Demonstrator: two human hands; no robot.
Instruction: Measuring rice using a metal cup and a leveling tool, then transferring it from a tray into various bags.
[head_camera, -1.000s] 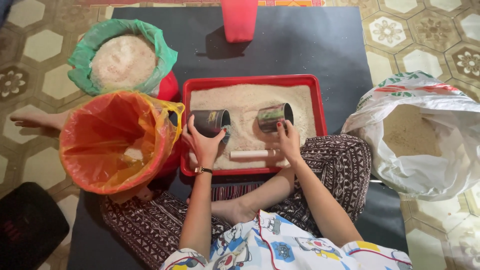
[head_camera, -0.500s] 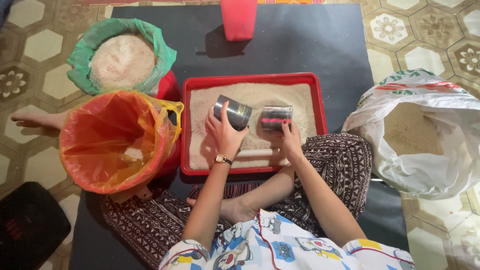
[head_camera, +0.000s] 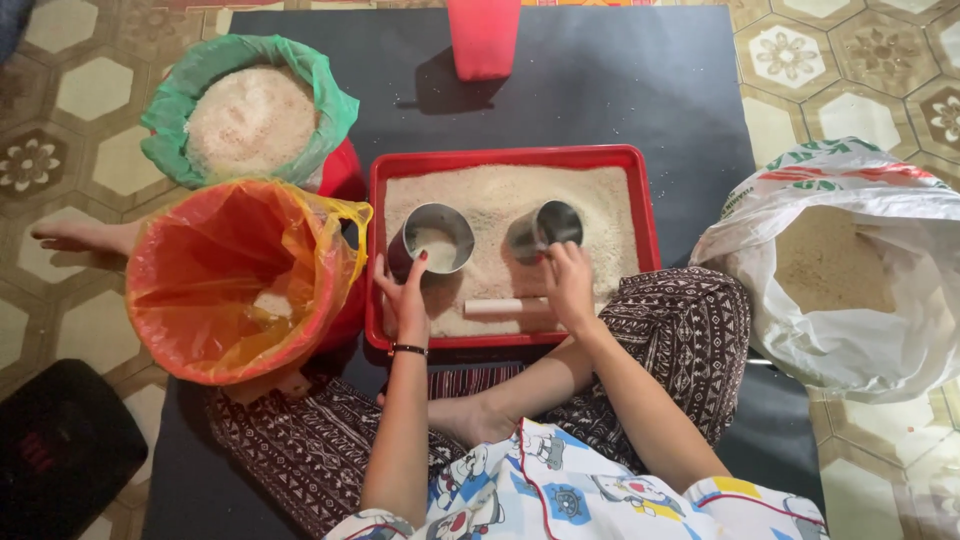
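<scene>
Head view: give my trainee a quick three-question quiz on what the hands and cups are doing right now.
1. True or false: both metal cups are held over the red tray of pale grain.
2. Which cup visibly has grain inside: A) the left cup, held by the left hand; B) the right cup, held by the right hand?
3. Fill in: the bucket nearest the left hand is lined with an ____ bag.

Key
1. True.
2. A; the right cup is tipped, and its inside looks dark.
3. Orange.
</scene>
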